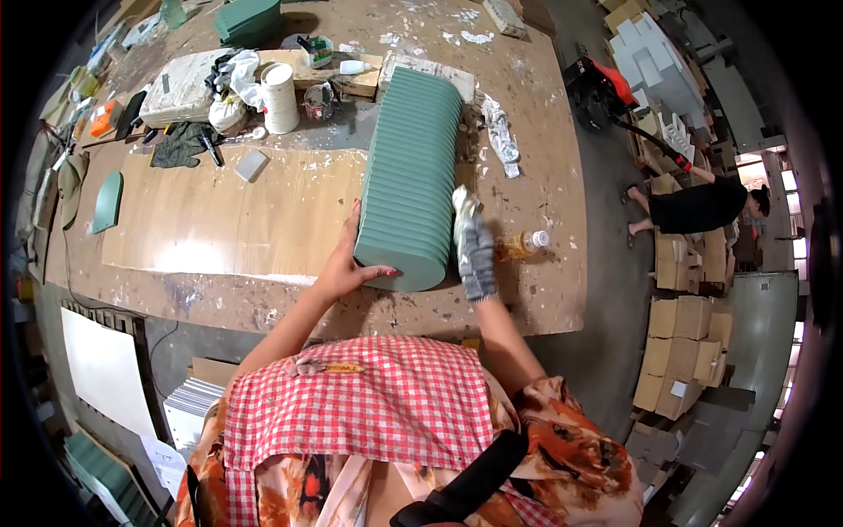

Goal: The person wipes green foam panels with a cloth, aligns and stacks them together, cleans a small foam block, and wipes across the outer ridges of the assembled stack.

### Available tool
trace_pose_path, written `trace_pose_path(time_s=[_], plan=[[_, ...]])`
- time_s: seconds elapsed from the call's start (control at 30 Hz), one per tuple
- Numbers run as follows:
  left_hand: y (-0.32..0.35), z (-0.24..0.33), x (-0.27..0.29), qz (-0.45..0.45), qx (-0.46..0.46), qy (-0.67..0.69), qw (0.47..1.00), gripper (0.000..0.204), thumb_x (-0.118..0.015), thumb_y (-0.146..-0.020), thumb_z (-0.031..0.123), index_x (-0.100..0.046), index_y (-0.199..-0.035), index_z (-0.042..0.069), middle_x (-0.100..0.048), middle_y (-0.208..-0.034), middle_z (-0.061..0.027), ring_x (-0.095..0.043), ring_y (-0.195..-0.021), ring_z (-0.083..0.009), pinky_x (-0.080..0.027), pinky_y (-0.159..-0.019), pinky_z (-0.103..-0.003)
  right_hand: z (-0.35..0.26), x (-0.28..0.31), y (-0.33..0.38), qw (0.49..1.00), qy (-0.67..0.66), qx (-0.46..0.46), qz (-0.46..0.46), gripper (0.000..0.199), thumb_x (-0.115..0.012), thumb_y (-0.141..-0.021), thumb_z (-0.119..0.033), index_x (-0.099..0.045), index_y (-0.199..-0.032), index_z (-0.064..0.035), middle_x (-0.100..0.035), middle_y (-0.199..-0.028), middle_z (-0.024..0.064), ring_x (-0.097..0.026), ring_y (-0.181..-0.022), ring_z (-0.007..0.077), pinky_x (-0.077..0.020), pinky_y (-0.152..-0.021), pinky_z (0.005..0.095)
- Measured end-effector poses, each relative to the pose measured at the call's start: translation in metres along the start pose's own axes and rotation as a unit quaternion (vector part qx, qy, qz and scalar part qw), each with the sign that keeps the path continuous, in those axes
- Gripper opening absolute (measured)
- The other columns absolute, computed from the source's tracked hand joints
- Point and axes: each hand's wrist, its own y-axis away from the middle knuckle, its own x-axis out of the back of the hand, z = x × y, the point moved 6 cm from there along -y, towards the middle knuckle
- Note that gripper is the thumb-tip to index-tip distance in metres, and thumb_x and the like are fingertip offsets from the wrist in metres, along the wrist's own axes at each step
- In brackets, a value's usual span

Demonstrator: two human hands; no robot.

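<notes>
A long green ribbed panel (411, 176) with a rounded top lies on the wooden workbench (228, 220), running away from me. My left hand (349, 263), bare, grips the panel's near left corner. My right hand (474, 246) wears a grey work glove and rests flat against the panel's right side near the front end. A small bottle of amber liquid (520, 243) lies just right of the gloved hand.
At the back of the bench sit a white roll (281, 97), rags, a wrapped block (180, 83) and a small green arch piece (108, 200). Cardboard boxes (689, 351) are stacked on the floor to the right, where another person (698, 204) bends over.
</notes>
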Motion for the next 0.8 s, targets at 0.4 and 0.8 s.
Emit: trace_pose_path(time_s=[0.4, 0.8], plan=[[0.010, -0.024, -0.004, -0.045, 0.102, 0.074, 0.991, 0.116, -0.085, -0.066, 0.017, -0.007, -0.150, -0.001, -0.014, -0.156, -0.0202, -0.020, -0.142, -0.0329, -0.023, -0.114, -0.039, -0.076, -0.167, -0.068, 0.812, 0.532, 0.158, -0.183, 0.063, -0.046, -0.090, -0.032, -0.033, -0.143, -0.0009, -0.029, -0.149, 0.0236, -0.023, -0.141, 0.0362, -0.0094, -0.117, 0.0504], [0.001, 0.002, 0.000, -0.008, 0.010, 0.012, 1.000, 0.119, -0.086, -0.066, 0.019, -0.004, -0.150, 0.001, -0.011, -0.157, -0.0188, -0.015, -0.144, -0.0310, -0.020, -0.115, -0.042, 0.011, 0.025, -0.082, 0.989, 0.093, -0.075, 0.092, 0.037, -0.048, -0.099, -0.024, -0.051, -0.129, -0.0017, -0.056, -0.123, 0.0111, -0.053, -0.109, 0.0187, -0.0440, -0.093, 0.0316]])
